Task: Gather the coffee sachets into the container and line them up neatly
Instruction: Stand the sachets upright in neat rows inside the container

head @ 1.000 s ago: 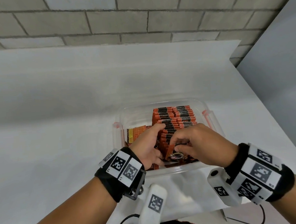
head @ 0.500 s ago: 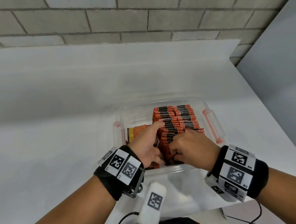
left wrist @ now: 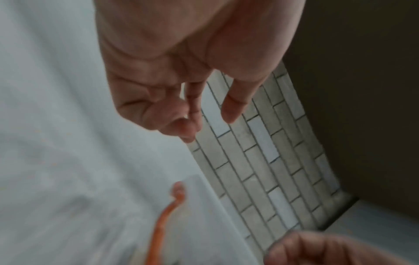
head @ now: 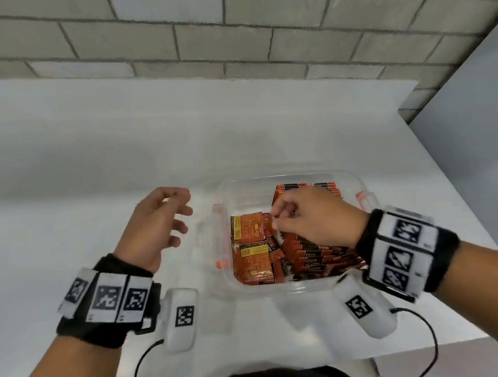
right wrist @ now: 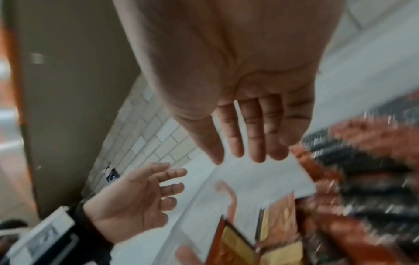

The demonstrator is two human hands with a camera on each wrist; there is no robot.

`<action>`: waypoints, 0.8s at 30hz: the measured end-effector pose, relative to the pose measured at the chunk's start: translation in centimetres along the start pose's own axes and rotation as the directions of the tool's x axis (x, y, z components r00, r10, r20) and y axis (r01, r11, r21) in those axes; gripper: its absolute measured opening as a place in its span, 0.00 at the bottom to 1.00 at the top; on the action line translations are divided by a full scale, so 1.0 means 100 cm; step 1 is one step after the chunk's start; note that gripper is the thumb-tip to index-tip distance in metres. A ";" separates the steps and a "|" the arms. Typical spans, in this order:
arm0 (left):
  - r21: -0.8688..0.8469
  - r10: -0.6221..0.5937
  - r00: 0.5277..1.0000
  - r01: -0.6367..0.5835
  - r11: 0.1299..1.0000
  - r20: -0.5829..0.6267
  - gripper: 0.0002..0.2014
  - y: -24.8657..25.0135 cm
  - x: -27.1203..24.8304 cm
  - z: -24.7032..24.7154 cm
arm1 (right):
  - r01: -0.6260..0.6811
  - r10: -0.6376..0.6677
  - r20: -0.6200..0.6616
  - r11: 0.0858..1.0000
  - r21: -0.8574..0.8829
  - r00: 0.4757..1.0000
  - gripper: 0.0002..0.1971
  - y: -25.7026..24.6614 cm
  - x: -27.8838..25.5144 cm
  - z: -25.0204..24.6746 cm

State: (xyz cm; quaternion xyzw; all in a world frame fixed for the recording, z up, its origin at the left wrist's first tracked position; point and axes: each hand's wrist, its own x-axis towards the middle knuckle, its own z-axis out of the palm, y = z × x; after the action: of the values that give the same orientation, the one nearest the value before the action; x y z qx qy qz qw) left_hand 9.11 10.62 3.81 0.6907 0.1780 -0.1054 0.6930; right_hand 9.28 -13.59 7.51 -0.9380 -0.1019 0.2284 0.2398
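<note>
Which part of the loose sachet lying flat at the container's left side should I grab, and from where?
Pinch the flat sachet by its left edge, coming from above on the left. It lies label-up with clear floor beside it; the standing rows crowd its right.

You've got orange-red foil sachets with black bands (head: 319, 259) in a clear plastic container with orange clips (head: 368, 200), two showing yellow label panels (head: 253, 247). White table (head: 124, 172), grey brick wall (head: 232, 29), black wristbands with black-and-white square markers (head: 108, 296).
</note>
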 end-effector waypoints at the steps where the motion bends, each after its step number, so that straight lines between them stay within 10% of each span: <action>1: 0.049 -0.014 1.000 0.015 0.999 -0.015 0.04 -0.006 0.002 0.000 | -0.047 0.047 0.049 0.999 -0.009 0.998 0.13 -0.007 0.009 0.003; 6: 0.096 -0.118 0.983 0.105 0.990 0.141 0.12 -0.029 0.002 0.018 | -0.097 0.172 0.247 0.953 -0.288 0.954 0.17 -0.033 0.045 0.029; 15: -0.033 -0.055 0.980 0.062 0.998 0.189 0.14 -0.042 0.004 0.017 | -0.244 0.407 0.232 0.823 -0.514 0.883 0.29 -0.045 0.063 0.055; 24: -0.077 -0.048 0.973 0.068 0.995 0.226 0.15 -0.046 0.007 0.016 | -0.153 0.402 0.376 0.826 -0.543 0.835 0.11 -0.046 0.064 0.061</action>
State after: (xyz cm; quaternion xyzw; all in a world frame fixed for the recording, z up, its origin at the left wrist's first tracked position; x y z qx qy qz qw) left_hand 8.15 8.98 -0.70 0.6389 0.1233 -0.1951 0.7338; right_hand 11.62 -5.26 2.61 -0.8867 -0.0699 0.4506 -0.0760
